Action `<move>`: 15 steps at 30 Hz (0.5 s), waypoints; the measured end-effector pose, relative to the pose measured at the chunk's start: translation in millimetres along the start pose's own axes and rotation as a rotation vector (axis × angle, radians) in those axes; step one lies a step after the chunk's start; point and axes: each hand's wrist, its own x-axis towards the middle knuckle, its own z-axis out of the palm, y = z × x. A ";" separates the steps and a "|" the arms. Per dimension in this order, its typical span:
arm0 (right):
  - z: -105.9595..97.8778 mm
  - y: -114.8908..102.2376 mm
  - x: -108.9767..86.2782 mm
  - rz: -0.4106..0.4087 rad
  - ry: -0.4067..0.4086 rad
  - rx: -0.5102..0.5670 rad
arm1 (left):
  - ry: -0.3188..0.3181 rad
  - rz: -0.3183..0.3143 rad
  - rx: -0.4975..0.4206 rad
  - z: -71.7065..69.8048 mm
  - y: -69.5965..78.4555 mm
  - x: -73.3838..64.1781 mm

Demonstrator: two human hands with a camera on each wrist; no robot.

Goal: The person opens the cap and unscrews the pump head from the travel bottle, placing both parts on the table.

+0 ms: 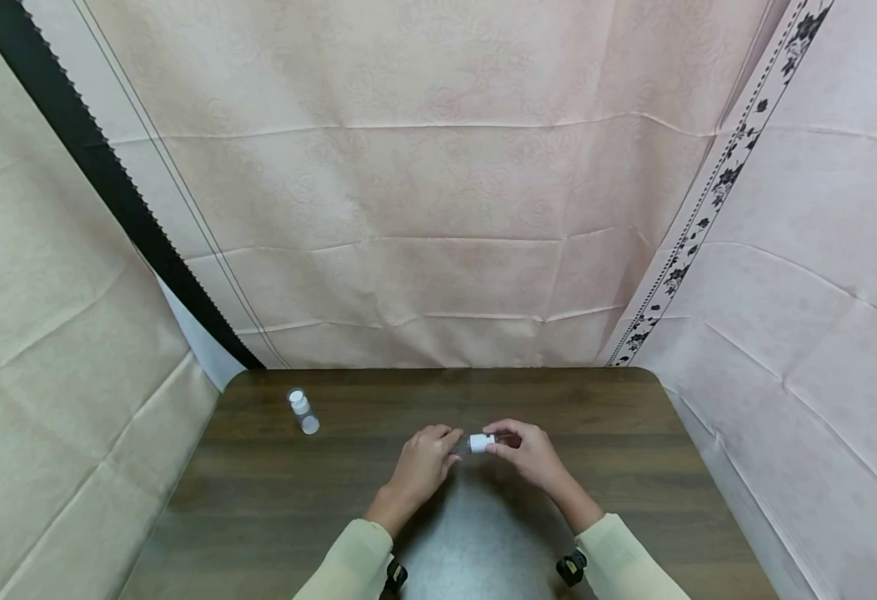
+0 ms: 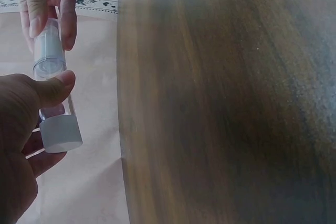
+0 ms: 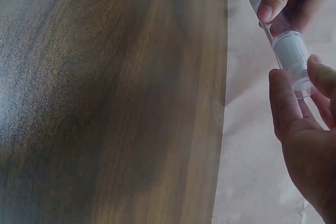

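Note:
Between both hands, above the table, lies a slim clear plastic bottle (image 1: 481, 443), held roughly sideways. My left hand (image 1: 423, 462) grips it round the see-through body, thumb across it, and a white end piece (image 2: 61, 134) sticks out beyond those fingers in the left wrist view. At the other end my right hand (image 1: 532, 458) pinches the clear part between thumb and fingers. A white section (image 3: 291, 51) inside clear plastic shows between the hands in the right wrist view. The fingers hide parts of the bottle.
Toward the back left of the wooden table (image 1: 258, 500) is a second clear bottle (image 1: 303, 411) with white ends. Pale cloth (image 1: 423, 192) hangs behind the table's far edge, with more cloth at both sides. Each wrist wears a small black device.

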 end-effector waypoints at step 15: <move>-27.1 2.7 -2.6 -0.005 -0.025 -0.023 | 0.038 -0.041 -0.048 -8.5 -20.2 -11.7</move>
